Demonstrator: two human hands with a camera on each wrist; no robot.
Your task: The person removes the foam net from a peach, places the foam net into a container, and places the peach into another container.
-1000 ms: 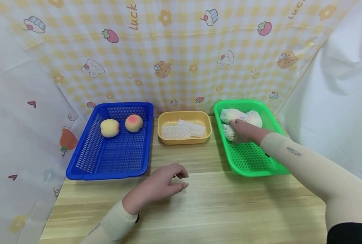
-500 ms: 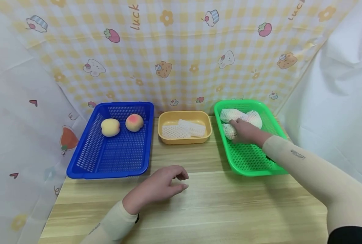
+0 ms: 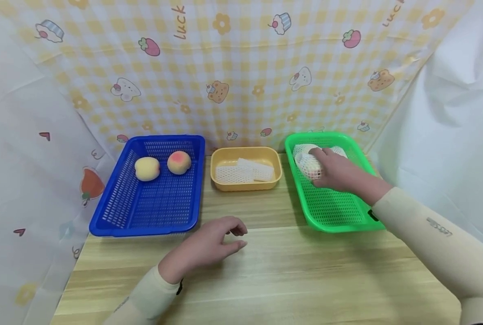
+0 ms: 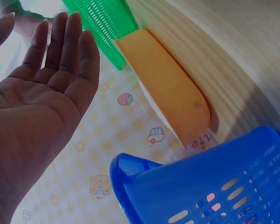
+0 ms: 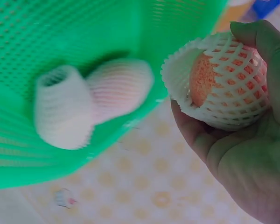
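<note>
Right hand (image 3: 339, 172), fingers curled round netted fruit (image 5: 235, 86), has lifted it off green basket (image 3: 335, 213) floor, apparently freeing it; left hand (image 3: 206, 246) relaxed, empty

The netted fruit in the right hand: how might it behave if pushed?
The netted fruit would probably roll, given its rounded shape. Its white net will likely give when squeezed, being open mesh, and the net's rim may flop, since it flares out unsupported.
</note>
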